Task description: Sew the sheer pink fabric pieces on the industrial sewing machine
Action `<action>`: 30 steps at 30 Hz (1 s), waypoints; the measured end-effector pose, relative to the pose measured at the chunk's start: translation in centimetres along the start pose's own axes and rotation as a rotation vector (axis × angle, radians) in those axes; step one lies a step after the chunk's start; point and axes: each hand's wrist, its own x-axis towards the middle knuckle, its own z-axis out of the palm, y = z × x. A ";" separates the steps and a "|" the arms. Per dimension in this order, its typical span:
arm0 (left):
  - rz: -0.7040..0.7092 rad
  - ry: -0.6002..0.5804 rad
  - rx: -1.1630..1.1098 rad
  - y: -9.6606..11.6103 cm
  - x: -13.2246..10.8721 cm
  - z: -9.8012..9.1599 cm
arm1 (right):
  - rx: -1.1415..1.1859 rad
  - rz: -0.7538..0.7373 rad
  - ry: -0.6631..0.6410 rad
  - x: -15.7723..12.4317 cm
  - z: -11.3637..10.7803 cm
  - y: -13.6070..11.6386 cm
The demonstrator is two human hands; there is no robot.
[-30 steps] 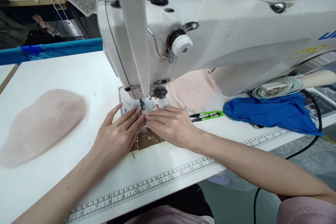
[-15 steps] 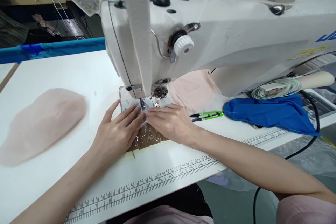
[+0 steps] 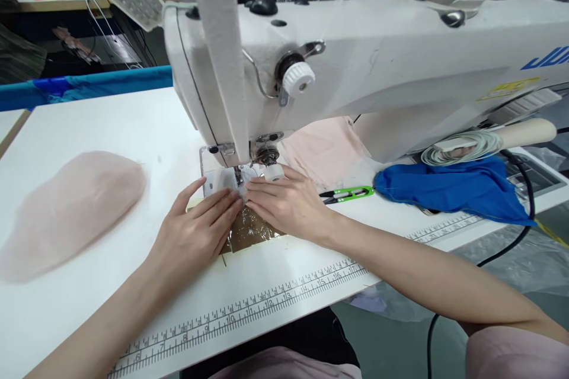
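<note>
My left hand point(image 3: 193, 228) lies flat with its fingers stretched out, left of the presser foot point(image 3: 239, 175) of a white sewing machine point(image 3: 355, 53). Its fingertips press on a thin, whitish sheer material, mostly hidden under the hands. On the other side, my right hand point(image 3: 287, 204) rests low, fingers extended and fingertips close to the needle area. Both hands nearly meet in front of the foot. Between them shows a brown patch under clear film point(image 3: 253, 231) on the table.
A pale pink sheer piece point(image 3: 80, 207) lies on the left of the white table point(image 3: 164, 130). Folded pink fabric point(image 3: 329, 148) sits behind my right hand. Green thread snips point(image 3: 351, 193), a blue cloth point(image 3: 453, 189) and a coiled pale cord point(image 3: 462, 148) are to the right. A ruler strip point(image 3: 249, 314) runs along the front edge.
My left hand has shifted slightly, its thumb now lower beside the machine plate. The right hand stays near the foot with its fingers a little rearranged. The camera view has moved slightly.
</note>
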 end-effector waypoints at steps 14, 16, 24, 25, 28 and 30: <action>0.030 0.054 0.063 0.8 0.2 -0.5 | -0.043 -0.079 0.009 -0.4 -0.3 -0.1; 0.028 0.058 0.064 0.8 0.2 -0.5 | -0.058 -0.087 0.007 -0.4 -0.3 -0.1; -0.008 0.045 0.075 0.5 0.3 -0.3 | -0.144 -0.088 0.007 -0.2 0.2 0.1; -0.017 0.041 0.072 0.4 0.3 -0.2 | -0.150 -0.083 -0.001 -0.2 0.2 0.1; -0.055 0.025 0.054 0.2 0.2 0.1 | -0.167 -0.065 -0.032 0.1 0.3 0.2; -0.078 0.010 0.039 0.0 0.2 0.3 | -0.178 -0.057 -0.046 0.2 0.4 0.3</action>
